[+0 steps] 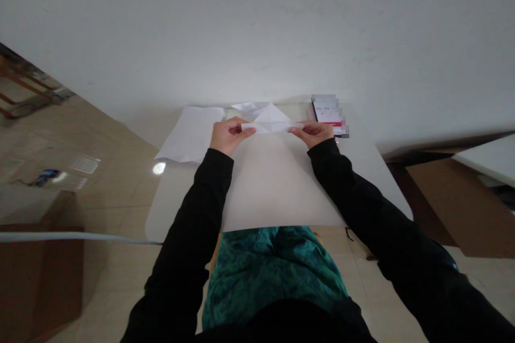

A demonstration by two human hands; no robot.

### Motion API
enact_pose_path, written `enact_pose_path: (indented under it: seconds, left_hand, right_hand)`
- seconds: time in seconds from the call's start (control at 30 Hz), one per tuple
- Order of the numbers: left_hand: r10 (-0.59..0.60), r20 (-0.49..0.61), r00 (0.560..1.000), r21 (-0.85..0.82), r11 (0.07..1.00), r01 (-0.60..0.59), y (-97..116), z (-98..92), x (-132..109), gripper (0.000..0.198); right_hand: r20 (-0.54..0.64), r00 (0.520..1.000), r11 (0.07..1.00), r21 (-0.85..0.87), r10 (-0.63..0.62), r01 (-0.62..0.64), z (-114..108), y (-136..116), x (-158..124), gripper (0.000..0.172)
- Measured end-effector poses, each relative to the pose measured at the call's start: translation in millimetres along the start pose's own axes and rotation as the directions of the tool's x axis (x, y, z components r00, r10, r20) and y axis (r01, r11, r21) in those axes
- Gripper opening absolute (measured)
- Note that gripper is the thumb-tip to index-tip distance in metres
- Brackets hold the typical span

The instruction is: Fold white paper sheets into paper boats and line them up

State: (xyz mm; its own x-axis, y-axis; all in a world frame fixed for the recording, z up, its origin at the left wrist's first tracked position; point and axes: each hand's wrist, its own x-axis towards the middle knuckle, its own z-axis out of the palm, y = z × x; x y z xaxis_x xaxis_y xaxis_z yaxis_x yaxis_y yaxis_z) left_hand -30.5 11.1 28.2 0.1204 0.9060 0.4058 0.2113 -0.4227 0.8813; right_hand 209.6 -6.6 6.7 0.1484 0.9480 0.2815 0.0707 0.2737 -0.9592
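I hold a folded white paper (pixel 270 121) over the far part of a small white table (pixel 277 187). It has a pointed top and a flat lower band. My left hand (pixel 227 134) pinches its left end with fingers closed. My right hand (pixel 316 133) pinches its right end the same way. Both arms wear black sleeves. The paper hangs just above the tabletop, between my two hands.
A stack of white sheets (pixel 191 134) lies at the table's far left, partly over the edge. A phone with a lit screen (pixel 328 112) rests at the far right corner. Brown cardboard boxes (pixel 454 209) stand to the right, another box (pixel 40 273) to the left. A white wall rises behind.
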Motion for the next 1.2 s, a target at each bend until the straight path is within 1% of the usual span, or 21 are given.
enact_pose_path:
  seconds: [0.07, 0.13, 0.23, 0.27, 0.37, 0.43, 0.5, 0.57, 0.63, 0.67, 0.7, 0.77, 0.83, 0.87, 0.9, 0.97, 1.03, 1.07, 1.1, 1.13, 1.2]
  left_hand:
    - [-0.024, -0.051, 0.998, 0.013, 1.000, 0.025, 0, 1.9, 1, 0.021]
    - [-0.052, -0.082, 0.995, -0.023, 0.998, 0.050, 0, 3.2, 1, 0.023]
    - [-0.067, -0.094, 0.993, -0.077, 0.995, 0.060, 2, 3.3, 2, 0.026]
    - [-0.064, -0.094, 0.994, -0.086, 0.995, 0.056, 2, 2.9, 2, 0.027]
    - [-0.046, -0.123, 0.991, -0.088, 0.995, 0.035, -1, 2.2, 4, 0.025]
    - [-0.024, -0.178, 0.984, -0.082, 0.997, 0.010, -5, 3.5, 5, 0.024]
    - [-0.012, -0.243, 0.970, -0.074, 0.997, -0.006, -11, 7.6, 5, 0.025]
    - [-0.020, -0.309, 0.951, -0.062, 0.998, 0.001, -16, 15.1, 3, 0.031]
    - [-0.033, -0.356, 0.934, -0.040, 0.999, 0.020, -17, 26.5, -2, 0.043]
    - [-0.046, -0.350, 0.936, -0.043, 0.999, 0.033, -15, 33.3, -6, 0.048]
    - [-0.070, -0.311, 0.948, -0.064, 0.997, 0.053, -12, 40.7, -11, 0.054]
    - [-0.115, -0.200, 0.973, -0.147, 0.985, 0.086, -2, 55.3, -20, 0.069]
    - [-0.147, -0.116, 0.982, -0.277, 0.955, 0.110, 10, 67.2, -29, 0.084]
    - [-0.165, -0.064, 0.984, -0.350, 0.927, 0.133, 15, 71.5, -32, 0.087]
    - [-0.183, -0.002, 0.983, -0.404, 0.899, 0.167, 19, 74.4, -35, 0.082]
    - [-0.224, 0.059, 0.973, -0.482, 0.847, 0.224, 22, 76.7, -37, 0.057]
    - [-0.258, 0.046, 0.965, -0.501, 0.830, 0.245, 19, 75.7, -37, 0.037]
    - [-0.264, 0.021, 0.964, -0.488, 0.839, 0.240, 16, 74.5, -36, 0.034]
    - [-0.260, -0.007, 0.966, -0.462, 0.857, 0.227, 13, 73.2, -35, 0.034]
    - [-0.248, -0.031, 0.968, -0.429, 0.878, 0.212, 10, 71.9, -35, 0.034]
    - [-0.230, -0.053, 0.972, -0.384, 0.903, 0.193, 6, 69.7, -34, 0.035]
  right_hand:
    - [-0.015, 1.000, 1.000, 0.021, -0.004, 0.005, 1, -3, -2, 0.029]
    - [-0.009, 1.000, 0.996, 0.095, 0.006, -0.005, 1, -4, -2, 0.034]
    - [0.007, 0.999, 0.984, 0.170, 0.045, -0.046, 1, -3, -2, 0.046]
    - [0.013, 0.998, 0.982, 0.177, 0.059, -0.060, 1, -2, -2, 0.047]
    - [0.034, 0.995, 0.977, 0.193, 0.090, -0.095, 4, -3, -4, 0.037]
    - [0.029, 0.994, 0.974, 0.198, 0.102, -0.106, 6, -6, -6, 0.034]
    - [-0.006, 0.995, 0.976, 0.192, 0.103, -0.100, 9, -12, -8, 0.031]
    - [-0.062, 0.995, 0.981, 0.181, 0.077, -0.065, 11, -18, -12, 0.027]
    - [-0.116, 0.993, 0.989, 0.147, 0.009, 0.008, 11, -23, -15, 0.022]
    - [-0.134, 0.990, 0.994, 0.095, -0.047, 0.060, 10, -24, -17, 0.019]
    - [-0.140, 0.983, 0.993, 0.015, -0.118, 0.121, 8, -25, -19, 0.017]
    - [-0.105, 0.950, 0.945, -0.183, -0.294, 0.272, 5, -24, -21, 0.011]
    - [-0.017, 0.889, 0.840, -0.336, -0.457, 0.426, 2, -19, -22, 0.010]
    - [0.037, 0.850, 0.780, -0.377, -0.525, 0.499, 2, -16, -21, 0.012]
    - [0.092, 0.808, 0.722, -0.400, -0.581, 0.565, 2, -12, -20, 0.014]
    - [0.197, 0.714, 0.606, -0.409, -0.672, 0.683, 5, -6, -19, 0.016]
    - [0.281, 0.629, 0.522, -0.371, -0.725, 0.768, 9, 0, -18, 0.016]
    - [0.311, 0.606, 0.506, -0.346, -0.732, 0.790, 12, 2, -19, 0.017]
    - [0.332, 0.600, 0.511, -0.321, -0.728, 0.797, 14, 3, -19, 0.018]
    - [0.343, 0.610, 0.533, -0.298, -0.715, 0.792, 17, 5, -20, 0.018]
    - [0.334, 0.669, 0.611, -0.273, -0.664, 0.743, 21, 7, -21, 0.018]
